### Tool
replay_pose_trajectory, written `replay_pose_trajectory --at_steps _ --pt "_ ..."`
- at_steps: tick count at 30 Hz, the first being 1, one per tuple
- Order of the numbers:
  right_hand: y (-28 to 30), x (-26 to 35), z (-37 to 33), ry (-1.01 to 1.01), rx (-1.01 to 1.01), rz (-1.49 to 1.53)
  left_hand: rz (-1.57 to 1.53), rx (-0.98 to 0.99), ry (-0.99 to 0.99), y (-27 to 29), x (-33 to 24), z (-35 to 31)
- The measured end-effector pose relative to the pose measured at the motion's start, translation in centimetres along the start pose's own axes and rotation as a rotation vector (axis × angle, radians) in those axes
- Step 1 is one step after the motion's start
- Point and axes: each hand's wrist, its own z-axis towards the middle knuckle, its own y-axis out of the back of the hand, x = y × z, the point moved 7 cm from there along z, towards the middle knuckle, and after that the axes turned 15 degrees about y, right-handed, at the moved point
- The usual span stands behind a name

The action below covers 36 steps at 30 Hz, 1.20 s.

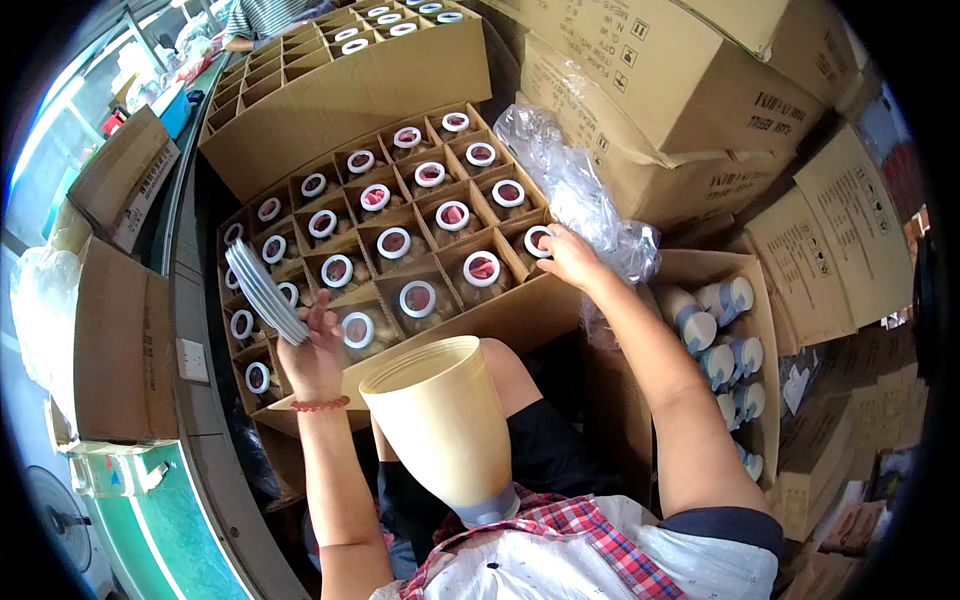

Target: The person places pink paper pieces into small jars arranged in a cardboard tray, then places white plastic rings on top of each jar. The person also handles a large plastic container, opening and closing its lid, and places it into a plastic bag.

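Note:
My left hand grips a stack of thin white rings, held tilted above the near left of a divided carton. The carton's cells hold several containers, each topped with a white ring around a dark or reddish opening. At the carton's near right corner, the fingers of my right hand close on a white ring over a cell. A large cream tapered vessel with a wide open rim and a grey-blue narrow end leans in my lap against my shirt.
Behind stands another divided carton, partly filled. Crumpled clear plastic lies along the right side. An open box of white and blue bottles sits right, below stacked cartons. A green-topped bench edge runs left; a person is beyond.

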Motion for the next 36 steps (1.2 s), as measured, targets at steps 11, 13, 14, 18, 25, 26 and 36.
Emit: replay_pose_trajectory --at_steps 11,13,14,18,25,26,36 --pt "9.7 6.4 1.0 0.252 -0.235 -0.180 0.041 0.175 0.327 -4.4 6.7 -0.3" --pt "13.8 11.2 1.9 0.387 -0.241 -0.241 0.076 0.015 0.354 -5.9 6.7 -0.9" --pt "15.6 13.8 2.3 0.456 -0.240 -0.275 0.053 0.060 0.417 -6.1 7.0 -0.8" --pt "17.8 23.0 3.1 0.756 -0.299 -0.361 0.121 0.135 0.467 -6.3 7.1 0.7" --pt "12.0 30.7 3.4 1.124 -0.283 -0.400 -0.089 0.286 0.325 -7.3 5.3 2.7" --pt "11.8 30.4 3.9 1.079 -0.194 -0.227 -0.095 0.166 0.305 -6.6 5.2 2.5" --pt "2.5 18.7 12.0 -0.224 0.326 1.300 -0.095 0.143 0.331 -7.3 5.6 1.3"
